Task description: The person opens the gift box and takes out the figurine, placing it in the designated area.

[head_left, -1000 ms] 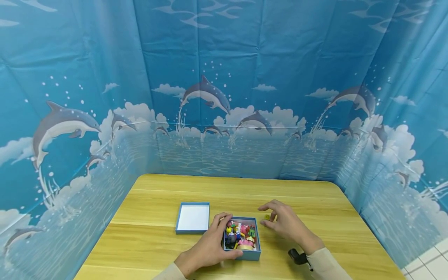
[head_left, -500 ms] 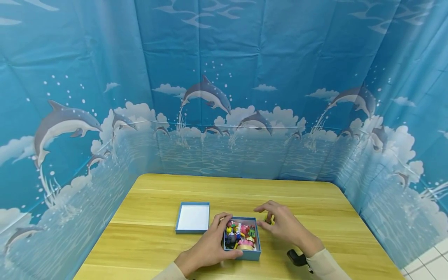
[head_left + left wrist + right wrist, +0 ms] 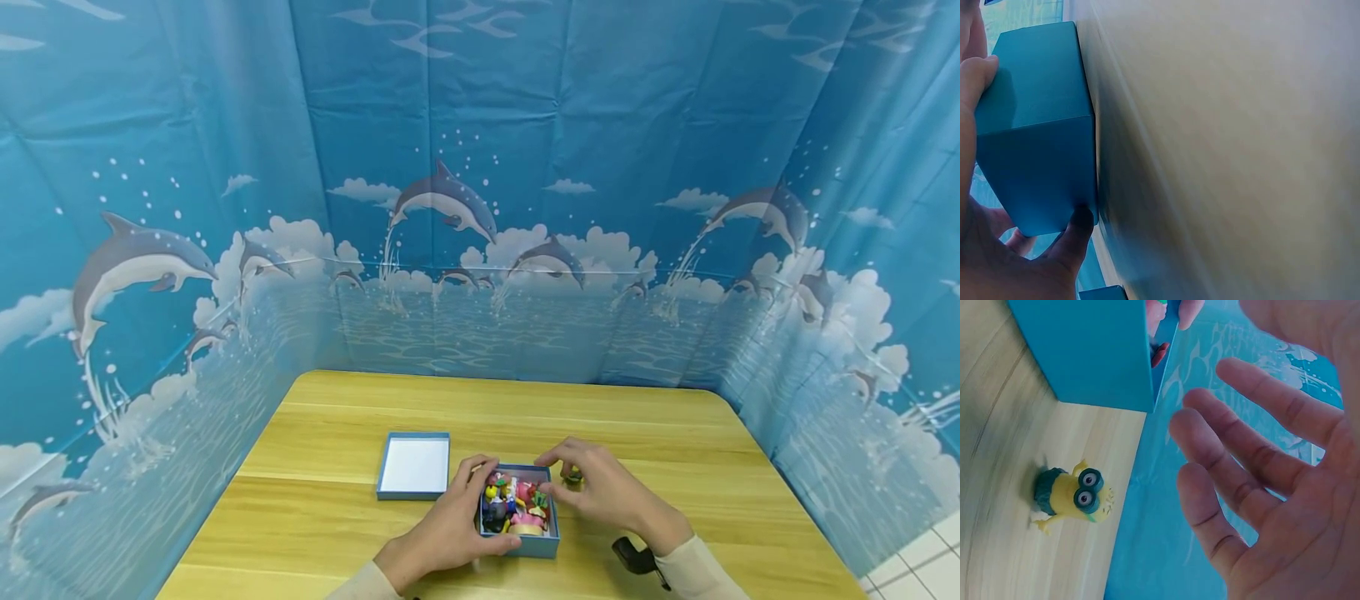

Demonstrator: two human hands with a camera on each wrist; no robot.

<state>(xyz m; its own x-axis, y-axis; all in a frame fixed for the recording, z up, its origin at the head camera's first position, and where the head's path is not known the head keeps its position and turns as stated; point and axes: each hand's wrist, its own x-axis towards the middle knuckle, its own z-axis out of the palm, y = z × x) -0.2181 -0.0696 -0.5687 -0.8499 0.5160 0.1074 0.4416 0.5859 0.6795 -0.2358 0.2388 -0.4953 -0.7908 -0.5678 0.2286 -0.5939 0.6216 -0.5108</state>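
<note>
Here, a yellow figure (image 3: 1079, 495) stands below the right grip (image 3: 606, 486).

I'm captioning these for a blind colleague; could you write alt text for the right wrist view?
A person's empty right hand hovers near a blue box on a wooden table. Beside the box, a yellow goggled toy figure stands upright.
</note>
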